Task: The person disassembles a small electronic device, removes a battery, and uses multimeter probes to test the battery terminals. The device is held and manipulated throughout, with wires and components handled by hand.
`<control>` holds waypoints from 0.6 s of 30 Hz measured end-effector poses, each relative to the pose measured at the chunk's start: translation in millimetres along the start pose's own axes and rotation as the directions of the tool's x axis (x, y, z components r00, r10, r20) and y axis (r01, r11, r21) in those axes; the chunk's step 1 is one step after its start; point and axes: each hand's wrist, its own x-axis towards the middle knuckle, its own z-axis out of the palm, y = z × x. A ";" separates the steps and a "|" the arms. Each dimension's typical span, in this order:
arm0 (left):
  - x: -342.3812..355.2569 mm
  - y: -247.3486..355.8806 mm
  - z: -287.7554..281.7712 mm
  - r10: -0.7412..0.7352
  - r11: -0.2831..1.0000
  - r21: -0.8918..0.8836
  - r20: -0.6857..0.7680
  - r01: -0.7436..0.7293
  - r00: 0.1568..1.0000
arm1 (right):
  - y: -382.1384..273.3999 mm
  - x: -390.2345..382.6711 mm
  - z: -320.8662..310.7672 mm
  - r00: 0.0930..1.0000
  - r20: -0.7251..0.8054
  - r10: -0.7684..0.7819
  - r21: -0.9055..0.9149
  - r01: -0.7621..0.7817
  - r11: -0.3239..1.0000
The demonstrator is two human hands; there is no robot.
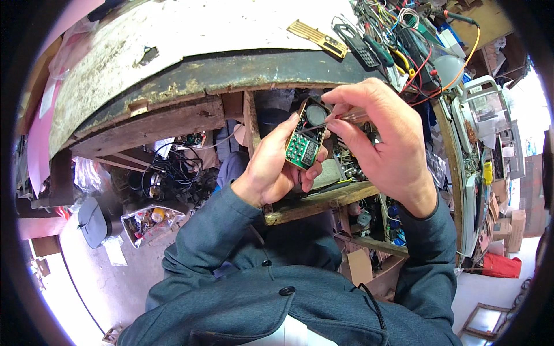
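It's an electronics workshop; worn bench (242, 74), tangled cables (186, 172) and circuit board (296, 151) show it.

No text, label, brand, number or sign could be read in the view. Marks on the green circuit board (298, 145) were too small to make out, as were those on the dark keypad casing (358, 49); the cardboard boxes (517, 224) bore no legible print.

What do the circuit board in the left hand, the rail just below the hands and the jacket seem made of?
Circuit board: probably coated rigid laminate; glossy green with bright, solder-like spots.
Rail: wood, seemingly unpainted; worn, brownish, rough-edged.
Jacket: matte blue-grey woven cloth, judging by soft folds and stitched seams; cotton or blend, can't tell.
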 end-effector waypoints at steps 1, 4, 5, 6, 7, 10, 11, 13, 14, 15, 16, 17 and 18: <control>-0.1 0.6 -0.8 0.002 1.000 -0.003 0.007 -0.002 1.000 | -0.7 0.2 -0.4 1.000 0.004 0.015 0.015 -0.015 1.000; 1.1 1.3 -2.9 -0.010 1.000 -0.011 0.017 0.010 1.000 | -3.7 0.9 -5.8 1.000 -0.002 -0.008 -0.011 0.008 1.000; 1.5 1.0 -3.5 -0.016 1.000 -0.014 0.018 0.017 1.000 | -5.2 1.1 -7.7 1.000 0.008 0.006 -0.002 -0.006 1.000; 1.6 0.8 -2.9 -0.009 1.000 -0.017 0.024 0.009 1.000 | -7.0 1.3 -10.0 1.000 0.016 0.021 0.005 -0.021 1.000; 1.4 0.8 -2.0 0.000 1.000 -0.021 0.030 0.001 1.000 | -7.8 1.1 -11.1 0.999 0.024 0.035 0.013 -0.035 0.999; 1.5 -0.6 -0.7 0.014 1.000 -0.002 0.006 -0.014 1.000 | 8.9 -4.5 9.2 0.993 0.116 -0.020 -0.120 0.035 0.992; 1.6 -1.0 -0.2 0.018 1.000 0.008 -0.006 -0.018 1.000 | 11.4 -8.3 17.3 0.987 0.158 0.023 -0.173 0.004 0.985; 2.6 -1.8 -7.2 0.018 1.000 0.018 0.017 -0.019 1.000 | 13.1 -11.6 33.6 0.979 0.199 0.049 -0.229 -0.002 0.973; 2.5 -1.8 -9.3 0.019 1.000 0.022 0.029 -0.020 0.999 | 9.3 -13.4 36.6 0.974 0.219 0.066 -0.275 -0.003 0.962; 2.5 -1.7 -8.5 0.020 0.999 0.039 0.012 -0.020 1.000 | 11.3 -15.6 40.5 0.974 0.223 0.032 -0.312 0.041 0.949; 2.8 -2.8 -7.4 0.017 1.000 0.024 -0.017 -0.017 1.000 | 11.2 -17.6 43.6 0.972 0.237 0.012 -0.341 0.072 0.937; 2.9 -4.5 -6.4 0.014 1.000 0.009 -0.045 -0.013 0.999 | 9.7 -19.7 46.6 0.968 0.251 -0.008 -0.368 0.103 0.924; 4.1 -3.9 -4.3 0.011 1.000 -0.002 -0.063 -0.012 0.998 | 7.9 -19.5 47.0 0.965 0.261 -0.027 -0.404 0.135 0.905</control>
